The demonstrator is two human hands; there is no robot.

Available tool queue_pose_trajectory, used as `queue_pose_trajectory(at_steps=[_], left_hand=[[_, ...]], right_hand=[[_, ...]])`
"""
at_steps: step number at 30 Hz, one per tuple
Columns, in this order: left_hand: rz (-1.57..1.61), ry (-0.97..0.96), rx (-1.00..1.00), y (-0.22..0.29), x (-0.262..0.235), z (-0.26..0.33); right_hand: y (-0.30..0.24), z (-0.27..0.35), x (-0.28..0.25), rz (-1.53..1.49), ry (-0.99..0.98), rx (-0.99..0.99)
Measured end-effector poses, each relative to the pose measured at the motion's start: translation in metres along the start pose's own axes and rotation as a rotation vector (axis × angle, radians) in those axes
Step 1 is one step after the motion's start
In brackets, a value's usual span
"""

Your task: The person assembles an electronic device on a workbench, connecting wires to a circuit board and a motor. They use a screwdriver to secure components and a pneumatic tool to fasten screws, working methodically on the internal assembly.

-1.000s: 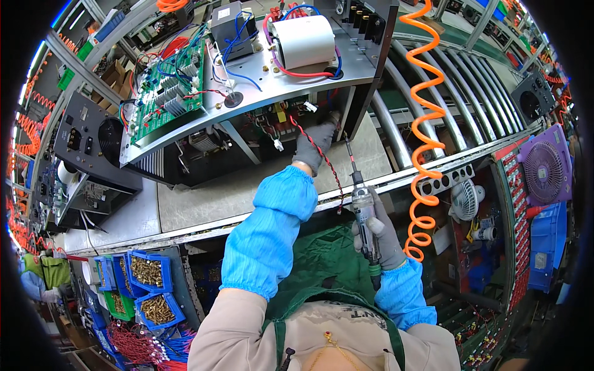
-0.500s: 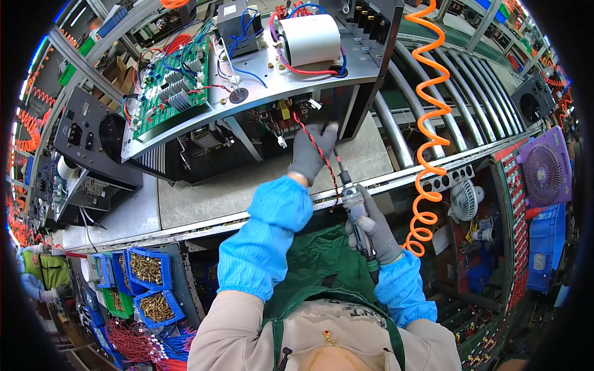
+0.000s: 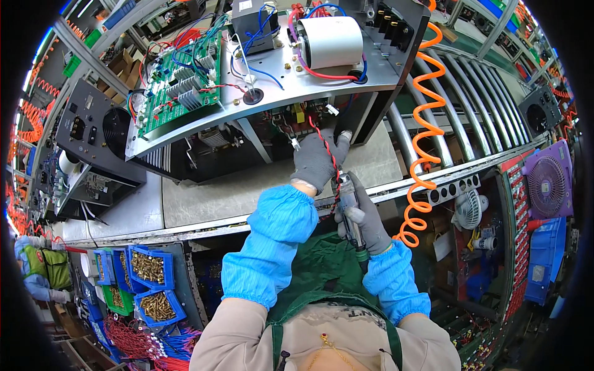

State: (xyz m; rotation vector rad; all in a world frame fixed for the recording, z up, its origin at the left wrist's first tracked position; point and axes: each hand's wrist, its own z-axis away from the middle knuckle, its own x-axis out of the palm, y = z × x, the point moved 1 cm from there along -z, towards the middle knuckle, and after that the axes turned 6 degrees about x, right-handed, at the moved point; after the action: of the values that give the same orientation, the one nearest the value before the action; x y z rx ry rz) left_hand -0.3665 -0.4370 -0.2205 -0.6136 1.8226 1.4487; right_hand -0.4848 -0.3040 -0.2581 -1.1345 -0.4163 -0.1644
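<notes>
My left hand point(image 3: 314, 162), in a grey glove, reaches to the open front of a metal chassis point(image 3: 272, 102). Its fingers look bent together at the opening, and their tips are partly hidden. A twisted red-and-black wire point(image 3: 330, 148) runs from the chassis down across this hand. Close by on the right, my gloved right hand point(image 3: 371, 224) is wrapped around an inline power screwdriver point(image 3: 350, 207) whose nose points up toward the left hand. The bit is mostly hidden behind the wire and left glove. A small white connector point(image 3: 332, 110) hangs at the opening.
On the chassis top sit a green circuit board point(image 3: 179, 93) and a large white cylinder point(image 3: 331, 42). Rollers point(image 3: 445, 114) and a coiled orange hose point(image 3: 427, 133) lie to the right. Blue bins point(image 3: 148, 269) of brass fasteners stand lower left. Another chassis point(image 3: 93, 133) is at left.
The right hand has brought the screwdriver up, closer to the left hand. My left hand has turned and its fingers have shifted at the opening. The whole view has shifted slightly.
</notes>
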Motion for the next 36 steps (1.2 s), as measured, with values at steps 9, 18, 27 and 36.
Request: queue_pose_trajectory(at_steps=[9,18,27,36], left_hand=[[0.260,0.078,0.083,-0.010,0.007,0.003],[0.275,0.093,0.380,-0.066,0.068,0.021],[2.587,-0.290,-0.177,-0.049,0.107,-0.045],[2.323,0.073,-0.192,-0.011,0.069,-0.036]], right_hand=[[-0.002,0.002,-0.005,-0.054,-0.029,-0.007],[-0.016,0.007,-0.005,0.212,0.073,0.012],[-0.015,0.008,-0.001,-0.007,-0.018,0.043],[-0.016,0.012,0.024,-0.312,-0.051,0.047]])
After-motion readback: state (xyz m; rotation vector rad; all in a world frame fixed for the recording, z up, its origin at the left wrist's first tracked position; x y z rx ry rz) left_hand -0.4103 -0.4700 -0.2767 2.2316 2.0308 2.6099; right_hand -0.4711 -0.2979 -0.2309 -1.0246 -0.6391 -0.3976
